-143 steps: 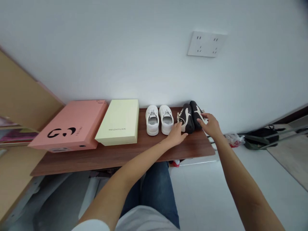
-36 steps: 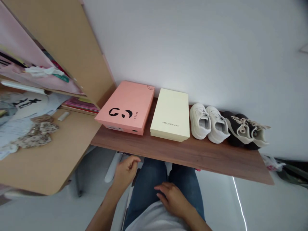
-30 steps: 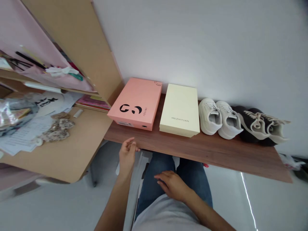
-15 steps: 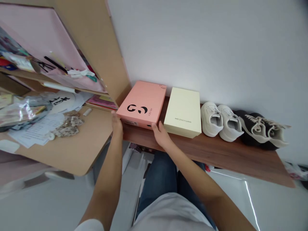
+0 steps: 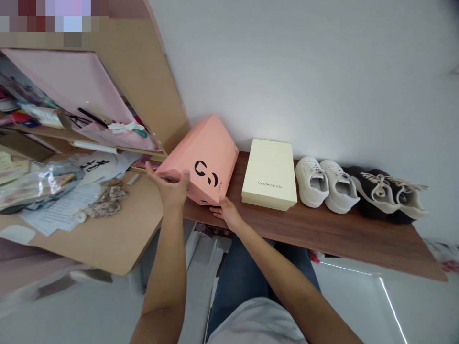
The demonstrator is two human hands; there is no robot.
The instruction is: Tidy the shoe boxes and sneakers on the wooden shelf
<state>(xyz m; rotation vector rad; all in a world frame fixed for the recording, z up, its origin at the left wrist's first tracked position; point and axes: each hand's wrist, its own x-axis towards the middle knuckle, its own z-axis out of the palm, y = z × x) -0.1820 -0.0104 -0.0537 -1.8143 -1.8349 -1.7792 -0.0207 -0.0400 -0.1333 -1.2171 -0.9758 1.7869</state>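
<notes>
At the left end of a reddish-brown, wood-grained board (image 5: 322, 234), by the smooth pale wall (image 5: 287, 71), we have the pink box (image 5: 217, 155) between our two hands. It is smooth and crisp-edged, a rectangular block printed in black with bold curved shapes and small lettering. We see it tilted, its left long side raised, so that the printed face slopes down to the right. Its long axis runs from the wall toward us, slanting leftward, with the printed end nearest us. Our left hand (image 5: 172, 191) holds the near left corner, thumb and forefinger stretched wide around it; we cannot make out the other fingers. Our right hand (image 5: 231, 215) has its thumb against the near right corner, its fingers slightly spread below the edge. To the right, a flat cream box (image 5: 270, 165) lies level, then smooth, rounded white shoes (image 5: 304, 184) and dark shoes (image 5: 366, 181) with pale laces (image 5: 380, 185), toes toward the wall.
</notes>
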